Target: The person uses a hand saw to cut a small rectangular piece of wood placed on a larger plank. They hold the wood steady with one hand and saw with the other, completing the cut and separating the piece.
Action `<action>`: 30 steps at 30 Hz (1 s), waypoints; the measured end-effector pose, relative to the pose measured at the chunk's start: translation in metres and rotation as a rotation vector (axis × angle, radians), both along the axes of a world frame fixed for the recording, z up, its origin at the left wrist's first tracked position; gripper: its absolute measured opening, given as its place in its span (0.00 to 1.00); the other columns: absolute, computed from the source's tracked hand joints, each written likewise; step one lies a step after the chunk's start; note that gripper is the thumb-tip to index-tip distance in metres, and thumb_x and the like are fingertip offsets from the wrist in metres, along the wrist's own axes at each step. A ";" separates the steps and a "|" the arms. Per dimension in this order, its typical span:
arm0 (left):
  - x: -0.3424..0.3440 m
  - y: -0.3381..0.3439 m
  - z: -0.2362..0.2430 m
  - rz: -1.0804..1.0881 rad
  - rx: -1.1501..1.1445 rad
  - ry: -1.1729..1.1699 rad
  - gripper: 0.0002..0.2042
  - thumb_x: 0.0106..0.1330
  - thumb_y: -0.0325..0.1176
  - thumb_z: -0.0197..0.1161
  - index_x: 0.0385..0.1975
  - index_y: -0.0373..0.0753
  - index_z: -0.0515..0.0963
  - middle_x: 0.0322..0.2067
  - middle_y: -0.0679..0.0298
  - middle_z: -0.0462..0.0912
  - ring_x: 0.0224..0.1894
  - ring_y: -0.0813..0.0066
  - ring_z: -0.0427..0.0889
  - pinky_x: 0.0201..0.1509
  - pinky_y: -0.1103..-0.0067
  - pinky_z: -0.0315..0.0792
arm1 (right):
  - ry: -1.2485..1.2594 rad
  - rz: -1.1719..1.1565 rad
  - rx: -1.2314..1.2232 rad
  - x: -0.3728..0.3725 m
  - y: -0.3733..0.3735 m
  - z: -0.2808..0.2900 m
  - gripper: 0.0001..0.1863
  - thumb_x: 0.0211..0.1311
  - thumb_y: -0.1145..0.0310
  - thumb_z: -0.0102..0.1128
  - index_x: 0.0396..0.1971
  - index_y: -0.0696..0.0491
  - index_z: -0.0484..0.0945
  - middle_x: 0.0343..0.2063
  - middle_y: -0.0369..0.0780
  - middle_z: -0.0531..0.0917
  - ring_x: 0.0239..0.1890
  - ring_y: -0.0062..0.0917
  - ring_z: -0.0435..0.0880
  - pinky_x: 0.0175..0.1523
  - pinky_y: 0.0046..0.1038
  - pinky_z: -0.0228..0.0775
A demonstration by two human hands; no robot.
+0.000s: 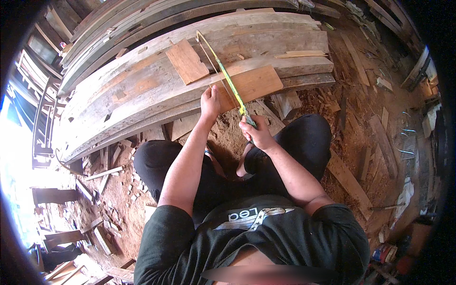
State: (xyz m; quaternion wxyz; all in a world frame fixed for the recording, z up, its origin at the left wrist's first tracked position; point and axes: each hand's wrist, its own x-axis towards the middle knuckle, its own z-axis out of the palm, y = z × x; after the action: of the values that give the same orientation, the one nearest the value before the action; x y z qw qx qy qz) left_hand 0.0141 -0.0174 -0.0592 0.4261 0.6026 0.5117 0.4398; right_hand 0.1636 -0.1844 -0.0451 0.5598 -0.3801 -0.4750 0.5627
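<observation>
My right hand [258, 132] is closed around the dark handle of a hacksaw [227, 77] with a thin yellow-green frame. The saw points away from me and slightly left, and its thin blade crosses a smooth brown wooden board [259, 86] near the board's left end. That board lies across the near edge of a stack of thick planks [142, 90]. At its left end, my left hand [210, 101] grips the board, fingers wrapped and thumb on top. How deep the blade sits in the wood cannot be made out. Another brown board piece [187, 61] lies flat on the planks, just beyond my left hand.
Thin wood strips [304, 54] rest on the planks at the right. Sawdust and offcuts [107, 223] cover the ground on both sides. Long timbers [109, 35] are stacked behind. A loose board [349, 183] lies right of my knee. My bent knees flank the work.
</observation>
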 end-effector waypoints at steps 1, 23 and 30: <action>-0.001 0.001 -0.001 0.001 -0.004 0.015 0.23 0.78 0.47 0.51 0.36 0.28 0.77 0.25 0.55 0.76 0.31 0.70 0.70 0.41 0.69 0.70 | -0.002 -0.006 0.001 0.000 0.000 0.000 0.09 0.71 0.64 0.61 0.32 0.50 0.72 0.20 0.28 0.71 0.21 0.11 0.69 0.25 0.17 0.61; -0.004 -0.003 0.016 -0.012 -0.077 0.090 0.21 0.79 0.45 0.52 0.46 0.27 0.78 0.37 0.54 0.85 0.38 0.70 0.76 0.49 0.71 0.72 | -0.084 -0.177 0.065 0.021 -0.002 0.029 0.14 0.70 0.62 0.62 0.25 0.49 0.72 0.15 0.27 0.70 0.17 0.10 0.67 0.24 0.18 0.58; -0.016 -0.015 0.062 -0.062 -0.222 -0.557 0.16 0.78 0.41 0.55 0.52 0.34 0.75 0.44 0.62 0.82 0.44 0.75 0.80 0.51 0.72 0.76 | -0.880 -0.588 0.311 0.083 0.042 0.082 0.18 0.66 0.56 0.64 0.20 0.50 0.77 0.13 0.32 0.75 0.16 0.20 0.72 0.23 0.30 0.61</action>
State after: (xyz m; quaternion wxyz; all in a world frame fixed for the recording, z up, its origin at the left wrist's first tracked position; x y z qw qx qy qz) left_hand -0.0014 -0.0323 0.0029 0.6267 0.4238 0.4013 0.5162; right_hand 0.2463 -0.1419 0.0365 0.4918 -0.6088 -0.6154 0.0937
